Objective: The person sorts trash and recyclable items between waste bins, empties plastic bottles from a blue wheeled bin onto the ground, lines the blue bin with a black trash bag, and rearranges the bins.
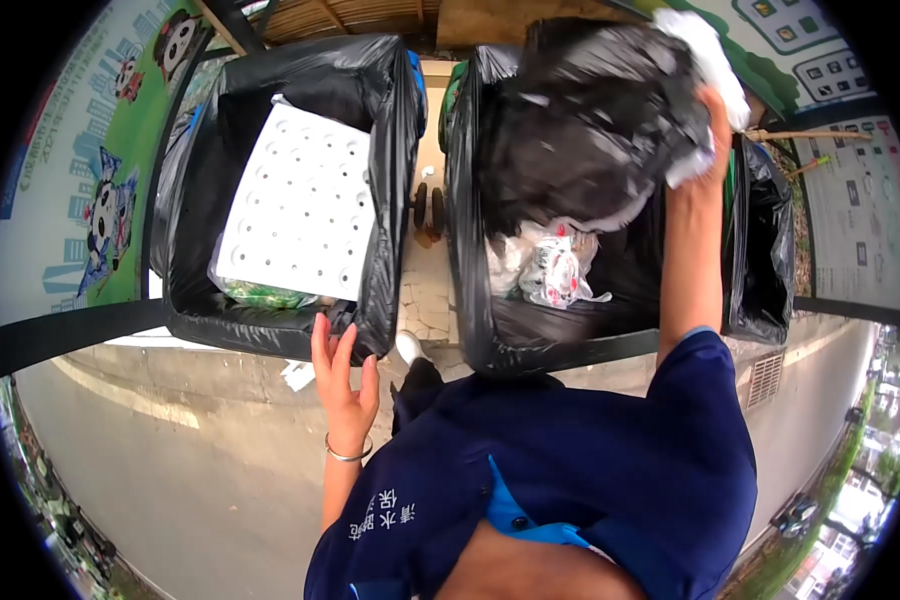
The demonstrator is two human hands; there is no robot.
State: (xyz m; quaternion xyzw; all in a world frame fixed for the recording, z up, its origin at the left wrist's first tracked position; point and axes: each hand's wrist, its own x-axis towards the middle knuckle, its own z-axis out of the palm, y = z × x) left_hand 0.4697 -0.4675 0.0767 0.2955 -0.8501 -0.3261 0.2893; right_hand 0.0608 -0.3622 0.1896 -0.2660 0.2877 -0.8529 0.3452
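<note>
My right hand (711,145) reaches over the right bin and grips a bulging black garbage bag (590,130), blurred in places by motion. White plastic (705,60) shows around the same hand; whether it belongs to that bag I cannot tell. Below, inside the black-lined right bin (470,260), lies a white plastic bag with red print (558,268). My left hand (346,385), a bangle at its wrist, is held with fingers apart by the front rim of the left bin (270,338). A white sheet with round dimples (300,200) lies tilted in that bin.
Green bagged material (270,294) sits under the white sheet. Another black-lined bin (765,250) stands at the far right, with a thin stick (805,134) near it. Printed boards (65,200) flank both sides. A wheel (429,205) shows between the bins. Paved ground (170,440) lies in front.
</note>
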